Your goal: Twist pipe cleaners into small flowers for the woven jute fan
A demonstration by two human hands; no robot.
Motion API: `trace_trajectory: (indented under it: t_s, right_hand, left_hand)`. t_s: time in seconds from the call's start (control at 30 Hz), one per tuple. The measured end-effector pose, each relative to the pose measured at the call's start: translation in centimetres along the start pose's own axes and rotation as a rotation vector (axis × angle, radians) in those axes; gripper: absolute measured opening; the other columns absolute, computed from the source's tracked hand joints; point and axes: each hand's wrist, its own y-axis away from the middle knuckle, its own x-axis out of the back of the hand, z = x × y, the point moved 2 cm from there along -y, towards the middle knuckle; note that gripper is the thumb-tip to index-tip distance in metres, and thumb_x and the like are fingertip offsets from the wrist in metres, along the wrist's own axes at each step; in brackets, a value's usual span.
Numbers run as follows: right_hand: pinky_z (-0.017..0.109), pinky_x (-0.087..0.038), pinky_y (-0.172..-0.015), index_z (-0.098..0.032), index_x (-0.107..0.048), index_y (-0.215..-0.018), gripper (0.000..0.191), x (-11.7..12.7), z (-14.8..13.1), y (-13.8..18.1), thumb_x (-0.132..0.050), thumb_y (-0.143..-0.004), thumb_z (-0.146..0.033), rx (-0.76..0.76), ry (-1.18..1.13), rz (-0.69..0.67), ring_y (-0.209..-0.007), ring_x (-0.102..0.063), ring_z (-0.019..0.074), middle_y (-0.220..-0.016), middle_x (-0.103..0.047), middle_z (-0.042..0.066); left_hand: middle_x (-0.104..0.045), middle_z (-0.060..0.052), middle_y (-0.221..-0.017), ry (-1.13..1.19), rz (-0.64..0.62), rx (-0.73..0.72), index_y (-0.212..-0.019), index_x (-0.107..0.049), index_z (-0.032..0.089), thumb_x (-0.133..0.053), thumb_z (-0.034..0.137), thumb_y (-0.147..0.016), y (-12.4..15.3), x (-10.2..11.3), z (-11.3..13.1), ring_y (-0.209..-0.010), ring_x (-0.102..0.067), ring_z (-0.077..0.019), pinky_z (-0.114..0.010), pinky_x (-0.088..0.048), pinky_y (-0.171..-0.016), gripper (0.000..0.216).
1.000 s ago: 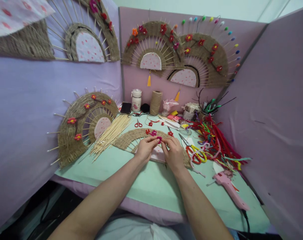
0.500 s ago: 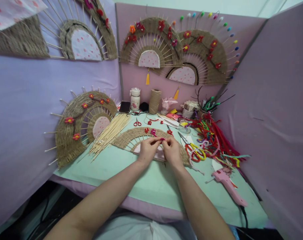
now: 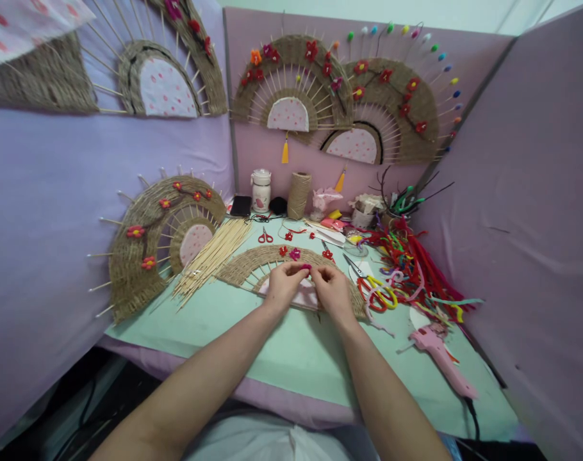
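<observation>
1. My left hand (image 3: pixel 282 288) and right hand (image 3: pixel 334 291) met fingertip to fingertip. Both were closed to a tight pinch on the magenta chenille flower (image 3: pixel 305 267), a small fuzzy twist held between them.
2. Risk, in my judgement: the piece was small and springy. An uneven pull from either pinch could unwind a petal or flick it into the clutter on my right.
3. Directly under both hands lay the woven fan (image 3: pixel 246 264), a half-round of coarse cord over thin stick ribs, with a pale spotted centre. Wrist weight on it could bend or snap the ribs.
4. Near my right hand lay scissors (image 3: pixel 378 296) with smooth yellow and red loops, which a stray fingertip could snag.
5. Left of my left hand lay a loose sheaf of bamboo sticks (image 3: pixel 213 255), straight and pale.
6. Well right of my right hand lay a pink glue gun (image 3: pixel 440 358) of smooth plastic, and beyond it a tangled heap of pipe cleaners (image 3: pixel 416 269).
7. Farthest ahead stood an upright, cylindrical twine spool (image 3: pixel 299 196).
</observation>
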Motion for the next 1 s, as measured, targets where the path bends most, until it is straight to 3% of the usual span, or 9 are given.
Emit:
trace_trajectory:
  t_s: [0.1,0.37,0.43,0.57,0.7,1.0]
  right_hand:
    - [0.024,-0.035,-0.053,-0.015,-0.058,-0.06,0.025,-0.2,0.2,-0.1,-0.053,-0.07,-0.038,0.004,-0.032,0.001,-0.054,-0.046,0.0132,-0.055,-0.055,0.001]
    - [0.024,-0.03,-0.042,-0.018,-0.059,-0.061,0.034,-0.6,1.7,-0.4,-0.051,-0.074,-0.048,-0.2,-0.253,-0.128,-0.042,-0.042,0.0119,-0.05,-0.055,-0.001]
    - [0.025,-0.036,-0.048,-0.017,-0.062,-0.066,0.036,-0.3,1.5,-0.4,-0.049,-0.077,-0.049,-0.128,-0.184,-0.122,-0.049,-0.049,0.0141,-0.057,-0.06,0.001]
    - [0.029,-0.044,-0.066,-0.017,-0.065,-0.082,0.025,0.4,0.7,-0.4,-0.053,-0.078,-0.038,0.162,0.01,-0.002,-0.071,-0.057,0.0178,-0.083,-0.067,0.006]
    - [0.03,-0.044,-0.071,-0.018,-0.065,-0.085,0.016,0.3,0.1,-0.1,-0.054,-0.079,-0.03,0.373,0.165,-0.01,-0.077,-0.057,0.0184,-0.086,-0.065,0.007]
    - [0.032,-0.045,-0.071,-0.018,-0.067,-0.085,0.019,0.0,0.6,0.0,-0.051,-0.083,-0.028,0.45,0.288,0.031,-0.076,-0.059,0.0192,-0.08,-0.067,0.007]
  left_hand:
    - [-0.068,-0.006,-0.069,0.037,0.019,0.029,-0.069,-0.069,0.013,-0.072,0.018,-0.055,0.1,0.0,0.0,-0.067,-0.061,-0.0147,-0.028,-0.047,-0.07,0.015]
    - [-0.067,-0.004,-0.065,0.195,-0.017,0.103,-0.069,-0.068,0.012,-0.077,0.022,-0.049,0.0,-0.1,-0.1,-0.061,-0.058,-0.0114,-0.026,-0.046,-0.067,0.024]
    - [-0.066,-0.003,-0.065,0.192,0.0,0.111,-0.069,-0.068,0.013,-0.077,0.022,-0.049,-0.1,0.1,-0.1,-0.061,-0.058,-0.0106,-0.024,-0.046,-0.064,0.024]
    - [-0.065,-0.003,-0.064,0.139,0.02,0.113,-0.072,-0.068,0.013,-0.077,0.025,-0.051,-0.3,0.5,0.0,-0.057,-0.056,-0.0104,-0.023,-0.043,-0.057,0.026]
    - [-0.065,-0.003,-0.065,0.131,0.01,0.093,-0.073,-0.069,0.013,-0.077,0.025,-0.051,-0.2,0.5,0.0,-0.059,-0.056,-0.0107,-0.023,-0.043,-0.059,0.026]
    - [-0.066,-0.004,-0.065,0.188,-0.024,0.145,-0.069,-0.07,0.012,-0.077,0.023,-0.05,-0.1,0.2,-0.2,-0.06,-0.057,-0.0102,-0.024,-0.046,-0.064,0.023]
